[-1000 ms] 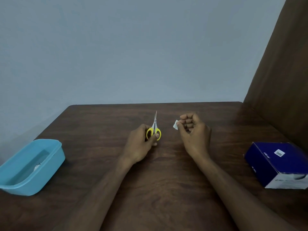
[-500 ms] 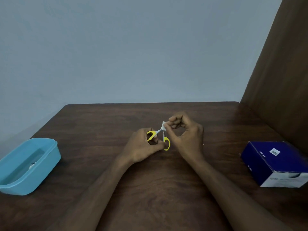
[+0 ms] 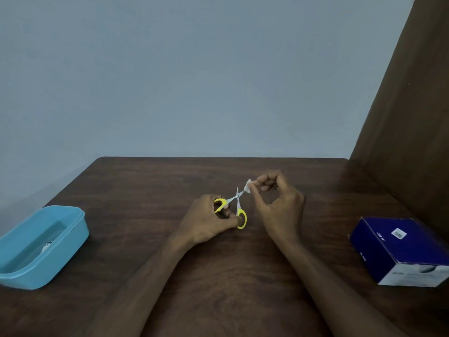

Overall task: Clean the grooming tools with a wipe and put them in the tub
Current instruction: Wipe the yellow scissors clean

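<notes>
At the middle of the dark wooden table I see my left hand gripping a small pair of scissors by the yellow handles, fingers curled around one loop and the thumb through the other. Its blades are spread apart in an X, one tip pointing up and away from me, the other angled toward the right. My right hand hovers just beside them, thumb and forefinger pinching a small white wipe that touches the right-pointing blade near its tip. The remaining fingers of that hand are curled loosely behind the pinch.

Well apart on the left, near the table's edge, sits the light blue tub, open at the top. Something small and pale lies inside it on the floor of the tub; it is too small for me to tell what it is. Over on the right, a dark blue box with a white end panel and a small label on top rests on the table, well clear of both hands. Behind it a brown panel rises along the right side, against a plain grey-blue wall.
</notes>
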`<action>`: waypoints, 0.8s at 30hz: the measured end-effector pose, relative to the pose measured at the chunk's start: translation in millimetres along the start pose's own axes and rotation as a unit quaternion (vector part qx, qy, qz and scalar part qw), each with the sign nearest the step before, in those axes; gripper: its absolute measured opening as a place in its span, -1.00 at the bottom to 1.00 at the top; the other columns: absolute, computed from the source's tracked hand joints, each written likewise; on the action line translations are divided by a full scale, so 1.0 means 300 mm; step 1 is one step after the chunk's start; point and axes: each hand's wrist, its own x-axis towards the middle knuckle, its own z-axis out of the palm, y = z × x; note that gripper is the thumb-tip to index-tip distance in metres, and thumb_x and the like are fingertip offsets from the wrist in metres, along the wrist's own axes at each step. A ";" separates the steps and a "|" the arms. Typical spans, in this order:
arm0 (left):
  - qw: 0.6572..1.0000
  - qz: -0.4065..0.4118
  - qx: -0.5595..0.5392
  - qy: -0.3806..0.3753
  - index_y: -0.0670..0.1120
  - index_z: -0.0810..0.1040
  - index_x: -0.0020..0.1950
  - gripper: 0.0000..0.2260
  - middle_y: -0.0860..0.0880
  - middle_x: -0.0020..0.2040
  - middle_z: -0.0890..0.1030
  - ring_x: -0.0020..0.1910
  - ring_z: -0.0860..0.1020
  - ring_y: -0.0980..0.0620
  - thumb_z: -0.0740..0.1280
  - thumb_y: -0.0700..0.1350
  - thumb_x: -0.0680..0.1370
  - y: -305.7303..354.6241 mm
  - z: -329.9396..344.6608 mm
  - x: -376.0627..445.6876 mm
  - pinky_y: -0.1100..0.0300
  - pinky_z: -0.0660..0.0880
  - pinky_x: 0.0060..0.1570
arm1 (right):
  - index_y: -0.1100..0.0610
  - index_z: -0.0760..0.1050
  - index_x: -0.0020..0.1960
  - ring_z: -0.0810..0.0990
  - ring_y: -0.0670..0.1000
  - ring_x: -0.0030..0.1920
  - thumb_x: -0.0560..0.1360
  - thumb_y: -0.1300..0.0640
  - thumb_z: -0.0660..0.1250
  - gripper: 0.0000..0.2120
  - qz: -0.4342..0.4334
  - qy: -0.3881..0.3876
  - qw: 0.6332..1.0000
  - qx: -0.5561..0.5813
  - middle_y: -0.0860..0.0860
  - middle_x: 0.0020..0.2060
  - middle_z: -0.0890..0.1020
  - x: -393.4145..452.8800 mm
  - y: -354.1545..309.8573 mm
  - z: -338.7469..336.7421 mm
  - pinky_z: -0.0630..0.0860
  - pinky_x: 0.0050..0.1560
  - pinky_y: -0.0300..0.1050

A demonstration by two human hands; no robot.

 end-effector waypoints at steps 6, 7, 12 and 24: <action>0.999 0.023 0.023 -0.026 -0.05 0.48 -0.31 -0.70 0.09 -0.41 0.57 -0.43 0.41 0.17 0.60 -0.10 0.42 -0.016 0.000 0.004 0.29 0.38 -0.33 | 0.06 0.57 -0.03 0.67 -0.11 -0.18 0.46 0.20 0.62 -0.76 -0.012 -0.043 0.999 0.002 -0.16 -0.21 0.71 -0.010 -0.007 0.026 0.49 -0.08 -0.32; 0.999 0.025 0.033 -0.033 -0.09 0.52 -0.28 -0.72 0.04 -0.39 0.61 -0.42 0.43 0.16 0.60 -0.09 0.42 -0.016 0.000 0.002 0.27 0.40 -0.33 | 0.06 0.57 -0.03 0.67 -0.13 -0.18 0.46 0.20 0.62 -0.76 -0.002 -0.030 1.000 0.002 -0.15 -0.20 0.71 -0.005 0.000 0.026 0.47 -0.08 -0.37; 0.998 0.030 0.040 -0.036 -0.13 0.56 -0.22 -0.73 -0.01 -0.33 0.66 -0.40 0.45 0.14 0.60 -0.04 0.40 -0.013 -0.002 0.006 0.20 0.43 -0.30 | 0.07 0.57 -0.02 0.66 -0.11 -0.17 0.45 0.22 0.63 -0.74 -0.025 -0.061 0.998 -0.003 -0.15 -0.21 0.71 -0.019 -0.005 0.007 0.46 -0.05 -0.35; 1.000 0.017 0.000 -0.005 -0.01 0.47 -0.34 -0.70 0.12 -0.42 0.50 -0.41 0.39 0.16 0.59 -0.10 0.41 -0.012 -0.015 0.008 0.18 0.37 -0.32 | 0.05 0.58 0.13 0.62 -0.11 -0.20 0.45 0.27 0.59 -0.67 -0.057 -0.156 0.986 0.018 -0.18 -0.21 0.68 -0.041 -0.013 0.006 0.59 -0.08 -0.13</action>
